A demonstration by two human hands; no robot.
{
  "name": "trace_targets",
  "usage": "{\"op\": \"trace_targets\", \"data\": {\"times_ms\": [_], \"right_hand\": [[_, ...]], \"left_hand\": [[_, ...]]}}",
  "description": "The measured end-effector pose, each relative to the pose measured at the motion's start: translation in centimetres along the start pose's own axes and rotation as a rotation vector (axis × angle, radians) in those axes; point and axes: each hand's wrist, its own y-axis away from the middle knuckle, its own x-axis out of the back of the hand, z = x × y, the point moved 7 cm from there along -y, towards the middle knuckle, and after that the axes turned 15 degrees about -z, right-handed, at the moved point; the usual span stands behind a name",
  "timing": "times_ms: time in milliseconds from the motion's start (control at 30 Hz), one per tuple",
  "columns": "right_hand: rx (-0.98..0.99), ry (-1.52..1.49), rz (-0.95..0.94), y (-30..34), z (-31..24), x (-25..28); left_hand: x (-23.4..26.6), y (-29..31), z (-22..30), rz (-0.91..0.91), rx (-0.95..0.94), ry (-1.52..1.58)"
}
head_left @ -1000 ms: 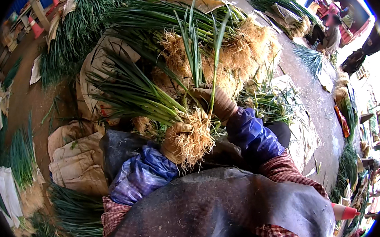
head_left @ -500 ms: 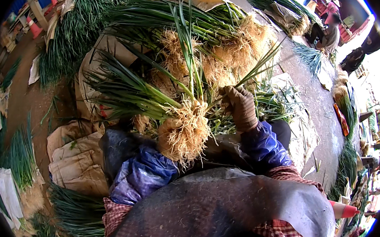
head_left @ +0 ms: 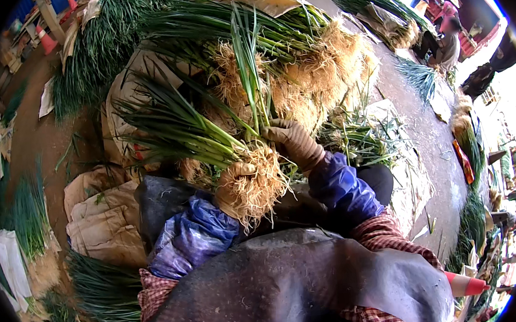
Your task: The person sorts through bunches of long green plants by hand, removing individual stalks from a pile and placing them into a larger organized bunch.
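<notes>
A bunch of green onions [head_left: 197, 129] with long dark leaves and shaggy pale roots is in front of me. My left hand [head_left: 230, 185], in a brown glove, is wrapped round its root end and partly hidden by the roots. A few stalks [head_left: 252, 75] of the bunch stand upright, apart from the leaves fanned to the left. My gloved right hand [head_left: 296, 140] is at the base of these stalks, its fingers closed against them. Exactly how many stalks it pinches is hidden.
Beyond my hands lies a large pile of green onions [head_left: 317, 64], roots toward the right. Loose leaves and trimmings [head_left: 360, 133] lie right of my hand. Brown sacking [head_left: 106, 211] is at the left. Traffic cones [head_left: 46, 39] [head_left: 465, 284] stand farther off, and a person [head_left: 448, 49] sits far right.
My right hand has moved left from beside the bunch to the upright stalks. The thin leafy stalk it held out to the right is no longer in it. My left hand keeps its hold.
</notes>
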Motion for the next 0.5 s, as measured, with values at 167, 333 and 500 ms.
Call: {"op": "trace_targets", "data": {"times_ms": [167,333,500], "right_hand": [[0.088,0.119,0.17,2.6,-3.2,0.3],[0.103,-0.088,0.194,5.0,-1.3,-1.5],[0.252,-0.154,0.263,6.7,-2.7,-0.5]], "left_hand": [[0.3,0.4,0.7,0.044,-0.096,0.044],[-0.6,0.2,0.8,-0.054,-0.012,0.035],[-1.5,-0.1,1.4,-0.065,-0.009,0.079]]}}
